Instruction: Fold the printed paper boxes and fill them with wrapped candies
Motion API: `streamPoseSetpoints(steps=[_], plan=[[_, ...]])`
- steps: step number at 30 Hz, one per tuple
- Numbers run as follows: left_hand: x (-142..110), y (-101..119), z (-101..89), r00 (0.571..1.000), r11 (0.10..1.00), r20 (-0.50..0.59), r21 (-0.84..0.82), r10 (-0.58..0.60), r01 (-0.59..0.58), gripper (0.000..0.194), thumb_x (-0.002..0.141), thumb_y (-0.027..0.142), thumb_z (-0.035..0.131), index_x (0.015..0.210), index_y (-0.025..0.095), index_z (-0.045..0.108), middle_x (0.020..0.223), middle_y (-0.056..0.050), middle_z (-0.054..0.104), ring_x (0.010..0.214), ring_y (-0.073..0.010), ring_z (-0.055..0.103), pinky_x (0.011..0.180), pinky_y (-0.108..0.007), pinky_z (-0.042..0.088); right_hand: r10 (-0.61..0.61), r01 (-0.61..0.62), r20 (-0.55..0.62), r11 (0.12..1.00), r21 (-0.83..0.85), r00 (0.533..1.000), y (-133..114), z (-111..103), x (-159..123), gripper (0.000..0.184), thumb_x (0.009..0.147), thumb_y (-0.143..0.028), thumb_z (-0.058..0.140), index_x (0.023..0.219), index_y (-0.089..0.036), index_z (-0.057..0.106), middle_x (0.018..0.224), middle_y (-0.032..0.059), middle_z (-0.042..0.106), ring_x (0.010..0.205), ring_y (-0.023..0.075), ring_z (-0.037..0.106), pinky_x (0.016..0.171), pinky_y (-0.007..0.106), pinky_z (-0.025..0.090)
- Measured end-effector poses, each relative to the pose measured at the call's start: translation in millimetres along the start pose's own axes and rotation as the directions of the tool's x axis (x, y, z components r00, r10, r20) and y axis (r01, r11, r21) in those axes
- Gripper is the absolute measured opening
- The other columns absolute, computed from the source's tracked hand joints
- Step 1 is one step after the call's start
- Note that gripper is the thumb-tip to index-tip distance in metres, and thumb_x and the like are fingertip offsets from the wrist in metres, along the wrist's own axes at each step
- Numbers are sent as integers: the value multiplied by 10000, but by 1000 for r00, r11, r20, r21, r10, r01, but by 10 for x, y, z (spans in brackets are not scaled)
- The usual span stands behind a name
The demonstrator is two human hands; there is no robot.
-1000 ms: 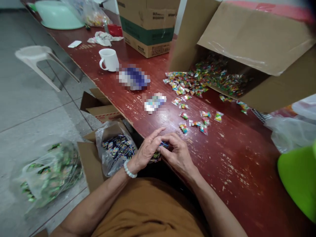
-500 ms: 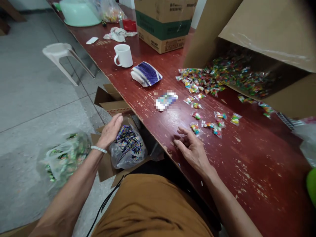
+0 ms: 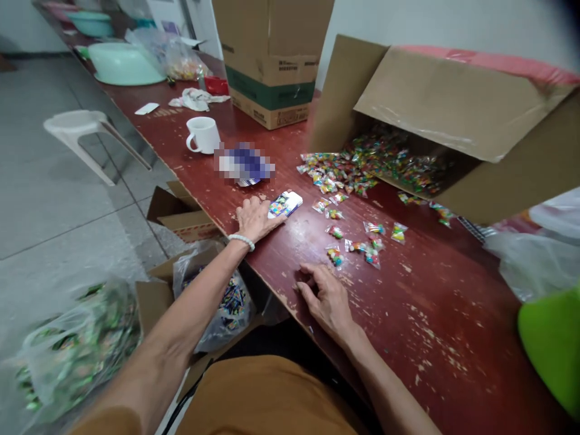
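My left hand (image 3: 254,220), with a pale beaded bracelet on its wrist, reaches over the table. Its fingers are apart at the near-left end of a small stack of white flat packets with a colourful print (image 3: 284,205); whether it grips any of them I cannot tell. Just behind lies a fanned pile of purple-and-white packets (image 3: 249,166), partly blurred out. My right hand (image 3: 327,300) rests near the table's front edge, fingers loosely bent and apart, with nothing visible in it. Several clear-wrapped colourful candies (image 3: 334,256) lie beyond it.
An open carton (image 3: 498,181) on its side spills wrapped candies across the red table (image 3: 408,290). A white mug (image 3: 203,135) and another carton (image 3: 272,90) stand behind. Below left sit a plastic-lined box of small dark packets (image 3: 233,299) and a bag of green packets (image 3: 81,344).
My hands were together around a small dark printed packet. They parted, my left hand swung over the lined box, then came up to the white stack. My right hand stayed near the table edge.
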State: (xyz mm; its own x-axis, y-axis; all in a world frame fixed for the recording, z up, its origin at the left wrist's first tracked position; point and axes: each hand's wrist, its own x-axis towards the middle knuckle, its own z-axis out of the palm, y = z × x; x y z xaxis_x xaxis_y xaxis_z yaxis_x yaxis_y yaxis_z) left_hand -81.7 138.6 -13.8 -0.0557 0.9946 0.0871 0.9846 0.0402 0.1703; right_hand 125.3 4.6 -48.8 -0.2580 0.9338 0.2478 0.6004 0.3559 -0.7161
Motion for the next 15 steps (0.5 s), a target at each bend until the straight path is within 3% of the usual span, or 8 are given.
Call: streamPoseSetpoints(steps=[2, 8, 12, 15], plan=[[-23, 15, 10, 999, 1000, -29, 12, 20, -20, 612, 854, 669, 506, 1200, 186, 653, 1206, -188, 571, 1110, -388, 493, 862, -466, 407, 3, -3, -6, 1000, -5, 1000, -2, 8, 3, 284, 864, -186, 576, 1141, -214, 628, 1010, 71, 699, 783, 195, 660, 767, 341, 519], [-165, 69, 10, 984, 997, -176, 79, 22, -8, 587, 876, 559, 503, 1339, 201, 542, 1280, -187, 533, 1094, -381, 497, 841, -452, 392, 53, -53, -6, 996, 72, 999, -1, -27, 56, 292, 849, -200, 586, 1135, -220, 640, 987, 55, 698, 745, 180, 642, 764, 336, 516], [-217, 82, -7, 970, 996, -240, 83, 47, -28, 560, 891, 550, 470, 1335, 219, 553, 1308, -172, 532, 1093, -374, 502, 818, -438, 385, 189, -183, 4, 941, 285, 982, 42, -78, 116, 351, 848, -273, 596, 1191, -201, 616, 948, 50, 696, 719, 170, 636, 745, 345, 535], [-235, 58, -5, 980, 996, -190, 70, 62, -49, 497, 930, 523, 403, 1267, 222, 611, 1239, -165, 573, 1063, -359, 518, 805, -434, 382, 290, -278, 45, 846, 454, 956, 77, -100, 134, 422, 838, -314, 608, 1239, -183, 585, 910, 43, 683, 703, 160, 641, 687, 318, 541]])
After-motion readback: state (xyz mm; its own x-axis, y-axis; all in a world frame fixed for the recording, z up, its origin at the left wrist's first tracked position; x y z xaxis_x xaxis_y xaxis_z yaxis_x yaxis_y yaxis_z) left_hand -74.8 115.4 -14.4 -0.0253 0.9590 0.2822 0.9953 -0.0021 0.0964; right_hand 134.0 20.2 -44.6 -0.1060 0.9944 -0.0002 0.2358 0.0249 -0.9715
